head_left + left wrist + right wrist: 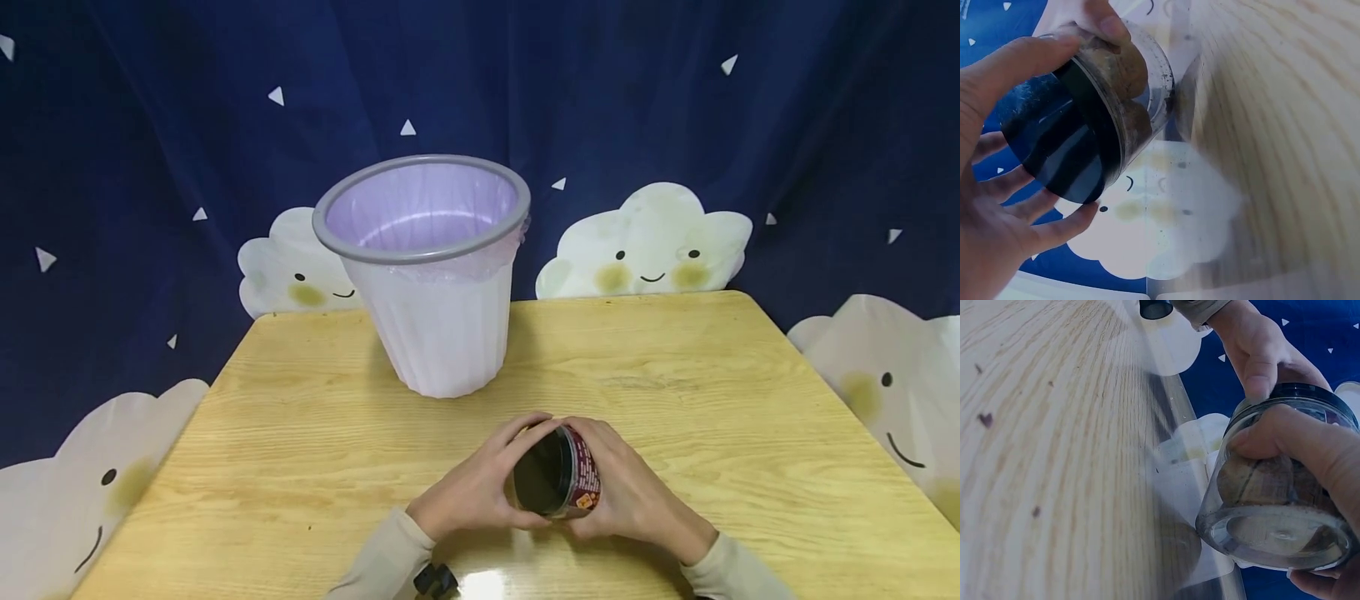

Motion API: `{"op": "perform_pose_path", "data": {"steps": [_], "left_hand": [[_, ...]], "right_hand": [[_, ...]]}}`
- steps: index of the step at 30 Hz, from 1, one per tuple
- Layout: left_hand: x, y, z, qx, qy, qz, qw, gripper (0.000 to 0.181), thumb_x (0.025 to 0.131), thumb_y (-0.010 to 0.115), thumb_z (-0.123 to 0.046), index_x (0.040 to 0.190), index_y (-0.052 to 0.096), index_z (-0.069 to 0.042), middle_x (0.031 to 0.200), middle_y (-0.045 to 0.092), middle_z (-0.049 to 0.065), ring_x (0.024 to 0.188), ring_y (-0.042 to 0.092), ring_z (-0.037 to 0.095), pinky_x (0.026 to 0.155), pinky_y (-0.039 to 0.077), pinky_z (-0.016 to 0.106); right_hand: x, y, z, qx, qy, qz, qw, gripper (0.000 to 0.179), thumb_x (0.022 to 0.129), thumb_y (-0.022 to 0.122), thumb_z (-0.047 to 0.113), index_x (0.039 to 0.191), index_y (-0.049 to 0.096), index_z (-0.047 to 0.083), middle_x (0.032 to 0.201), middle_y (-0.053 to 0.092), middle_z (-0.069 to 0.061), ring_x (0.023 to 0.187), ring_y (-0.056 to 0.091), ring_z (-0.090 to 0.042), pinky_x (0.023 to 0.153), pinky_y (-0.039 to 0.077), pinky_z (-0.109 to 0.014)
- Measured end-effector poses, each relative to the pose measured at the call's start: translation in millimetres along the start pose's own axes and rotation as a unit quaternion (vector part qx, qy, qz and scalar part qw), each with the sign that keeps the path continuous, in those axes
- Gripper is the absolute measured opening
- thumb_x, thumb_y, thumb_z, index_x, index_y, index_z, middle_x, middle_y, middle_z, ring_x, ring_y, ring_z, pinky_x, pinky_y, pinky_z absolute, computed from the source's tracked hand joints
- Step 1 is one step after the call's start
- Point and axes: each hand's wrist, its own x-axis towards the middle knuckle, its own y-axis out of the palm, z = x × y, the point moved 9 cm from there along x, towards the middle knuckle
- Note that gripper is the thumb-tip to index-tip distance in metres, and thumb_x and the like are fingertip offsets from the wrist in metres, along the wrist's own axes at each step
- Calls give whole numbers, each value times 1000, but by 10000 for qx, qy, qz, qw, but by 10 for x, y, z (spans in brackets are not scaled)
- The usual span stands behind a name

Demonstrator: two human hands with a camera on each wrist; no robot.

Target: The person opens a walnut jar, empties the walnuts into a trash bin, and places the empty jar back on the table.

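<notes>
While the left hand (491,483) gripped the round black lid (542,477) with its thumb and fingers, the right hand (630,492) held the transparent cylindrical jar (1272,534) around its body. This jar, with brown contents (1129,75), was tilted on its side near the front of the yellow wood-grain surface (735,442). Beyond it, to the left, stood upright a white ribbed bin (450,333) with a grey rim (427,256), before a dark blue curtain (465,75) with smiling white clouds (652,242).

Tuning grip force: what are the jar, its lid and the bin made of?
Jar: smooth, clear plastic or glass, see-through with soft highlights; can't tell which.
Lid: probably glossy black plastic, given streaky reflections.
Bin: likely matte white plastic, judging by the ribbed wall.
</notes>
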Motion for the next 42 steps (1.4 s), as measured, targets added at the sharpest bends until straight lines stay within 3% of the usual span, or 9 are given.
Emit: {"op": "perform_pose_path", "data": {"steps": [13, 18, 37, 42], "left_hand": [[2, 13, -3, 90, -100, -19, 9999, 106, 71, 86, -36, 154, 22, -24, 153, 26, 6, 136, 34, 19, 107, 38, 38], [-16, 7, -2, 127, -226, -61, 9996, 110, 66, 89, -38, 154, 23, -26, 153, 26, 5, 137, 34, 20, 107, 39, 40], [0, -19, -4, 201, -55, -115, 9997, 105, 67, 88, -37, 152, 27, -24, 151, 30, 6, 135, 36, 20, 106, 40, 38], [5, 2, -4, 151, -66, -7, 9999, 108, 66, 89, -34, 153, 24, -24, 153, 26, 6, 136, 34, 20, 106, 40, 39]], "right_hand": [[2, -8, -4, -9, 15, 15, 10000, 110, 40, 91, 33, 136, 45, 6, 128, 54, -4, 116, 51, -22, 91, 51, -45], [-6, 15, -3, 24, 32, 42, 10000, 111, 39, 91, 31, 137, 44, 6, 129, 54, -4, 118, 51, -23, 91, 51, -47], [-16, -18, -6, 39, -3, -85, 10000, 109, 39, 90, 33, 134, 47, 5, 126, 55, -3, 116, 51, -21, 92, 51, -46], [-16, -13, -17, 61, 44, -29, 10000, 109, 40, 90, 34, 136, 45, 5, 128, 54, -4, 117, 50, -22, 94, 50, -46]]}}
